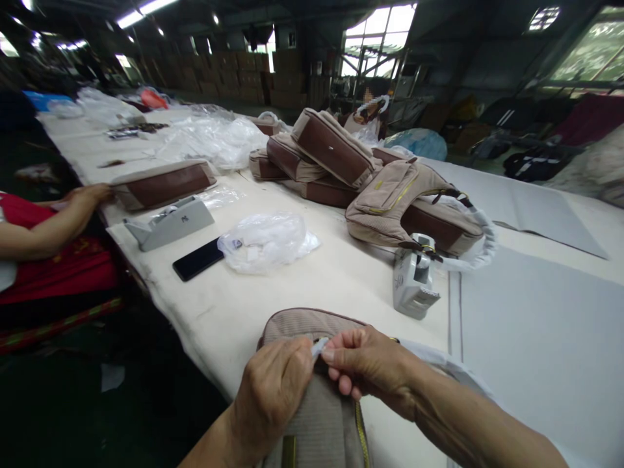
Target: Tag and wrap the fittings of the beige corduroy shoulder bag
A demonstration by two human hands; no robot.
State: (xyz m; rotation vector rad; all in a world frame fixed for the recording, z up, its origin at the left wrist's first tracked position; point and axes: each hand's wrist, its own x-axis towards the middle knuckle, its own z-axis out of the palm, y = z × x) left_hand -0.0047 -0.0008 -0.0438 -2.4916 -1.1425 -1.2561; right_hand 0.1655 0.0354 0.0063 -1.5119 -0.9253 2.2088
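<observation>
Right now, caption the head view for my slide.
Left hand and right hand pinch a pale strip over a tan bag; more bags lie piled beyond.

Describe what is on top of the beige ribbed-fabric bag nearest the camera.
Over the bag, the left hand and right hand pinch a thin whitish strip between them. The surface directly beneath the hands is hidden.

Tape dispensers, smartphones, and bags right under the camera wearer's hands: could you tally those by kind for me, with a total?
Tape dispensers: 2, the left dispenser and the right dispenser
Black smartphone: 1
Beige ribbed bag under the left hand and right hand: 1
Total: 4
</observation>
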